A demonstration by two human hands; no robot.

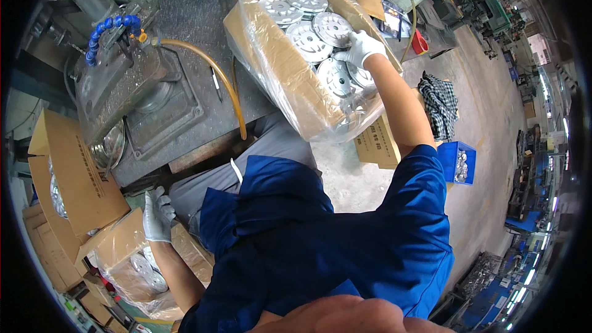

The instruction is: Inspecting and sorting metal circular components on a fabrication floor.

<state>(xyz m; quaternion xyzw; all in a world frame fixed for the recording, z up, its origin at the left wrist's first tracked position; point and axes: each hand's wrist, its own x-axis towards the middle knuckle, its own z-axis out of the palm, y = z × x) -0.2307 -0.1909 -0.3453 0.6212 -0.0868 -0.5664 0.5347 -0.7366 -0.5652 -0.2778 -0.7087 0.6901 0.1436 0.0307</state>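
Observation:
My right hand (362,49), in a white glove, reaches into a plastic-lined cardboard box (308,89) at the upper middle. Its fingers close on the edge of a round slotted metal disc (333,29); the fingertips are partly hidden. Several more silvery discs (308,42) lie stacked around it in the box. My left hand (158,214), also gloved in white, hangs at the lower left with its fingers loosely apart and nothing in them. Below it stands a second plastic-lined box (117,246) holding similar discs (148,269).
A heavy press-like machine (139,95) with a blue segmented hose (111,23) stands on the metal bench (213,9); a shiny round part (111,145) sits at its edge. An orange hose (213,65) crosses the bench. A tall open carton (83,176) and a blue bin (457,163) flank me.

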